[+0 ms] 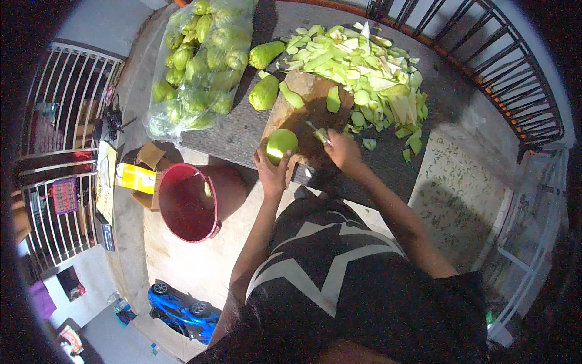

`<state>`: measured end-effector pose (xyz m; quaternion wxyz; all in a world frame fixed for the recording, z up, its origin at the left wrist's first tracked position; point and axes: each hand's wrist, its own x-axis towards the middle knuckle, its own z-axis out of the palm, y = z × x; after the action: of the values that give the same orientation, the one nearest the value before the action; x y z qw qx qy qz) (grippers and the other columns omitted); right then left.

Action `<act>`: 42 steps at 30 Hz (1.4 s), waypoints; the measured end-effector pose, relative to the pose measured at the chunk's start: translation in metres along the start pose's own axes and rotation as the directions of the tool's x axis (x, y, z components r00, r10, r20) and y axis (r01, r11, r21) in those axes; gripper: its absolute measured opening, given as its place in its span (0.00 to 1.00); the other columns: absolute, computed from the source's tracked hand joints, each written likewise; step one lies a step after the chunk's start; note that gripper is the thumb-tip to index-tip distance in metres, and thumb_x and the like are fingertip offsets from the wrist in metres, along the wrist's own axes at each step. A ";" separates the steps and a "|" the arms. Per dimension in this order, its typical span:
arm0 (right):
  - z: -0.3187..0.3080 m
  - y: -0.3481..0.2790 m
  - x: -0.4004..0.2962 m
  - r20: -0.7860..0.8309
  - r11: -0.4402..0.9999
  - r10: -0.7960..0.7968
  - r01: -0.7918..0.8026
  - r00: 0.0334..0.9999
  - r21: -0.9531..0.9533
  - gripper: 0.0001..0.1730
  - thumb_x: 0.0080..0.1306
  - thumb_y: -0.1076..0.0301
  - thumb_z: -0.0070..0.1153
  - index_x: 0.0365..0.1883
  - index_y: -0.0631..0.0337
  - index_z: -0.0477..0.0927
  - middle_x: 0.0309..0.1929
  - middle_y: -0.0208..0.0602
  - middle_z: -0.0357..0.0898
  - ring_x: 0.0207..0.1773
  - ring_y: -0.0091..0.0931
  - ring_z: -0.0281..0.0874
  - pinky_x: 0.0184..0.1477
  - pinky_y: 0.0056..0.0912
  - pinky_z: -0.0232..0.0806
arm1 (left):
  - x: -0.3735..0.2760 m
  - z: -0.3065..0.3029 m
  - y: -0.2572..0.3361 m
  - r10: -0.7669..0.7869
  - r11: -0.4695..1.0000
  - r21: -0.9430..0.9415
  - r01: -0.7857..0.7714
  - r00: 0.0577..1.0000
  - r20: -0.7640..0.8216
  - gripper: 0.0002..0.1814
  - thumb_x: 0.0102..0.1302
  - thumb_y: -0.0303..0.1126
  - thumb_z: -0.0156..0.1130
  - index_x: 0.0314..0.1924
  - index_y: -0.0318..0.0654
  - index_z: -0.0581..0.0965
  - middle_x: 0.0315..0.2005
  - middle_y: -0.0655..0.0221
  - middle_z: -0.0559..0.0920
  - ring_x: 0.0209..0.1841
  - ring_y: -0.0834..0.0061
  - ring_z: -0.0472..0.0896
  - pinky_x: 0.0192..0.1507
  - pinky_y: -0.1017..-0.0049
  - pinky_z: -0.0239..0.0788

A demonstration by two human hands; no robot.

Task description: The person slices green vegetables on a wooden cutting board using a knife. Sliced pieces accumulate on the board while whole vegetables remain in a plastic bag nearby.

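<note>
My left hand (273, 172) holds a round-ended green chayote (283, 141) at the near left edge of a wooden cutting board (302, 83). My right hand (343, 154) grips a small knife (313, 128), its blade pointing up and left over the board. A bit of green peel (319, 133) shows beside the blade. Farther up the board lie a curved strip of peel (291, 94) and a shorter piece of peel (333, 99). A pile of peelings (359, 66) spreads behind and right of the board. Two chayotes (263, 93) rest to its left.
A clear plastic bag of chayotes (200, 73) lies on the dark table (218, 141), at the left. Below the table's left edge stand a red bucket (214, 204) and a cardboard box (150, 155). A blue toy car (182, 309) is lower left; a dark metal railing (495, 59) curves along the right.
</note>
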<state>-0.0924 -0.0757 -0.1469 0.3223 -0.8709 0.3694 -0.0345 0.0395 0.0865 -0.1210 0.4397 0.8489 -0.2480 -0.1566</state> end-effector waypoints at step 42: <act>-0.025 -0.081 -0.018 -0.010 0.935 -0.335 0.331 0.942 -0.124 0.10 0.65 0.65 0.48 0.39 0.61 0.72 0.27 0.48 0.80 0.34 0.43 0.82 0.34 0.48 0.72 | 0.008 0.011 0.007 0.074 0.988 0.137 -0.065 0.996 -0.058 0.35 0.54 0.24 0.66 0.59 0.24 0.61 0.55 0.46 0.63 0.54 0.44 0.70 0.55 0.59 0.68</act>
<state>-0.0623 -0.0348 -0.0762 0.2528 -0.9381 0.2231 -0.0794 0.0384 0.0715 -0.1218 0.3942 0.8720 -0.2734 -0.0972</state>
